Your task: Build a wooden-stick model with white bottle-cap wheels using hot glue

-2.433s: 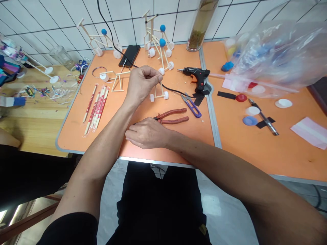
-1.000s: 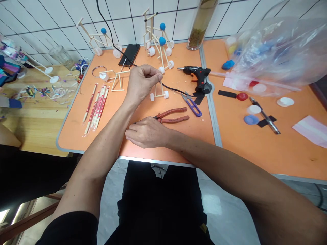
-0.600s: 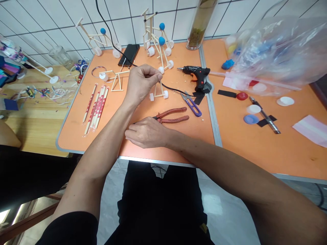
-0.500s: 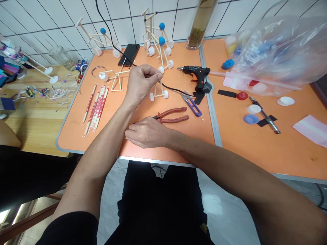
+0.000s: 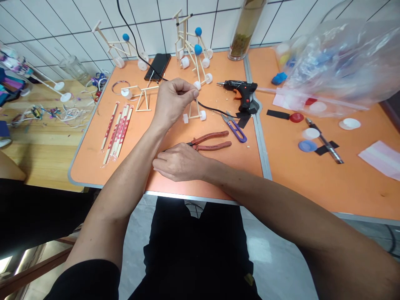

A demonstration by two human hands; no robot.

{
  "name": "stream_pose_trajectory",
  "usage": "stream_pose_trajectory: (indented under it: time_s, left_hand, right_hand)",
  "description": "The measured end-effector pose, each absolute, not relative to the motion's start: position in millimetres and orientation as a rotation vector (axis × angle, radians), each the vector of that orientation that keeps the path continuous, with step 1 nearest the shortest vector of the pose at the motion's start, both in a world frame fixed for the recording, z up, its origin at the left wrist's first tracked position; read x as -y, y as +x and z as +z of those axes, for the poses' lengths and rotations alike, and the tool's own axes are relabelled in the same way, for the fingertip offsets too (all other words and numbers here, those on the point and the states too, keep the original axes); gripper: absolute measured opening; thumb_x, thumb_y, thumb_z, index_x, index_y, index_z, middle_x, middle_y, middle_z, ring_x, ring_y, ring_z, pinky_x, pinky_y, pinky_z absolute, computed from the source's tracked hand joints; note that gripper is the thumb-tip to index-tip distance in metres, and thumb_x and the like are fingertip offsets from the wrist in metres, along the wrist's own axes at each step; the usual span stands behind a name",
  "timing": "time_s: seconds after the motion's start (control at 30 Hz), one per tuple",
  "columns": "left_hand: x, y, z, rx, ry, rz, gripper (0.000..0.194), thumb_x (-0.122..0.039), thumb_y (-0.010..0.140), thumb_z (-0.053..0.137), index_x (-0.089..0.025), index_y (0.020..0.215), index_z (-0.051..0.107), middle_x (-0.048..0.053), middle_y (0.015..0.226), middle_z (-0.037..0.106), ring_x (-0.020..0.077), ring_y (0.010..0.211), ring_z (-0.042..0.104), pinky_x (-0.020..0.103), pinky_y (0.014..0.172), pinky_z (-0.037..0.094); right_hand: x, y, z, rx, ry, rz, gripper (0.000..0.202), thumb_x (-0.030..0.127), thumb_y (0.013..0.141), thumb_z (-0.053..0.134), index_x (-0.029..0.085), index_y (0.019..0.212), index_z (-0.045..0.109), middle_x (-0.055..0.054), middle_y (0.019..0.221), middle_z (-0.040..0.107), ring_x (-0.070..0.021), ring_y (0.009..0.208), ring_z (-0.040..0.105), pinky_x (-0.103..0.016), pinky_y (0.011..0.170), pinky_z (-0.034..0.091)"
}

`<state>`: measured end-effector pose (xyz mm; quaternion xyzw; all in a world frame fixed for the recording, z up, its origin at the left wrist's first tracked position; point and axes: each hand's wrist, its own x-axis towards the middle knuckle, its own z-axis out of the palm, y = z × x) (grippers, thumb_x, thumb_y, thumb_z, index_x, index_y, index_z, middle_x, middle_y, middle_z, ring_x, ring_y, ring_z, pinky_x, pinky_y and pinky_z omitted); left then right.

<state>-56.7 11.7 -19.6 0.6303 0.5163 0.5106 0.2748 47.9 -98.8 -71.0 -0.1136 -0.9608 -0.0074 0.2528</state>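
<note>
My left hand (image 5: 176, 100) is closed in a pinch near the middle of the table. Its thumb and finger grip the upper end of a stick frame (image 5: 197, 107) with two small white wheels at its foot. The hand hides the rest of that frame. Nearer the front edge, my right hand (image 5: 180, 161) rests on the table with curled fingers, below the left wrist. Whatever its fingers hold, if anything, is hidden. Red-handled pliers (image 5: 214, 141) lie just beyond it, their jaws partly covered. Left of the pinching hand is another wooden stick frame (image 5: 142, 98) with a white wheel.
Wrapped chopsticks (image 5: 120, 131) lie at left. A glue gun (image 5: 240, 93) and purple-handled scissors (image 5: 236, 129) are at right. Stick models with blue balls (image 5: 198, 49) and a phone (image 5: 158, 66) stand behind. A plastic bag (image 5: 340, 62) fills the back right. A person sits at left.
</note>
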Motion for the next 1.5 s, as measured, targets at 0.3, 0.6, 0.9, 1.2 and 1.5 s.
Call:
stream_pose_trajectory:
  time_s: [0.3, 0.6, 0.9, 1.2, 1.5]
  left_hand:
    - [-12.1, -57.3, -19.7, -1.400, 1.704, 1.356, 0.015, -0.016, 0.084, 0.081, -0.022, 0.077, 0.069, 0.002, 0.071, 0.070, 0.0187, 0.083, 0.073, 0.027, 0.073, 0.062]
    - [-11.9, -56.0, -19.2, -1.395, 1.682, 1.369, 0.017, -0.020, 0.081, 0.083, -0.024, 0.076, 0.067, 0.002, 0.068, 0.068, 0.0203, 0.081, 0.073, 0.029, 0.068, 0.059]
    - [-11.2, -57.1, -19.5, -1.389, 1.684, 1.366, 0.017, -0.023, 0.083, 0.085, -0.024, 0.075, 0.070, 0.003, 0.070, 0.070, 0.0212, 0.082, 0.072, 0.031, 0.068, 0.060]
    - [-12.3, -57.4, -20.0, -1.396, 1.680, 1.344, 0.022, -0.029, 0.081, 0.090, -0.025, 0.076, 0.069, 0.003, 0.069, 0.069, 0.0222, 0.083, 0.072, 0.032, 0.070, 0.060]
    - [-12.1, -58.7, -21.0, -1.385, 1.686, 1.349, 0.027, -0.038, 0.079, 0.094, -0.026, 0.076, 0.070, 0.003, 0.069, 0.070, 0.0234, 0.084, 0.073, 0.031, 0.067, 0.059]
  right_hand:
    - [98.8, 47.6, -71.4, 2.599, -0.309, -0.035, 0.032, 0.018, 0.112, 0.044, 0.020, 0.091, 0.068, 0.000, 0.079, 0.066, -0.0150, 0.062, 0.039, -0.036, 0.057, 0.012]
    - [99.3, 48.7, -69.2, 2.627, -0.317, 0.002, 0.032, 0.017, 0.112, 0.043, 0.020, 0.092, 0.068, -0.001, 0.080, 0.066, -0.0148, 0.063, 0.039, -0.036, 0.058, 0.013]
    - [99.7, 48.4, -67.6, 2.647, -0.324, 0.022, 0.032, 0.017, 0.113, 0.044, 0.019, 0.094, 0.070, -0.001, 0.083, 0.070, -0.0141, 0.064, 0.041, -0.036, 0.059, 0.012]
    - [99.8, 47.9, -68.1, 2.638, -0.324, 0.005, 0.031, 0.017, 0.111, 0.044, 0.020, 0.092, 0.068, 0.000, 0.082, 0.068, -0.0151, 0.063, 0.041, -0.037, 0.057, 0.013]
    - [99.4, 47.7, -66.6, 2.648, -0.324, 0.023, 0.031, 0.018, 0.112, 0.044, 0.020, 0.093, 0.068, -0.001, 0.082, 0.068, -0.0149, 0.063, 0.040, -0.037, 0.058, 0.013]
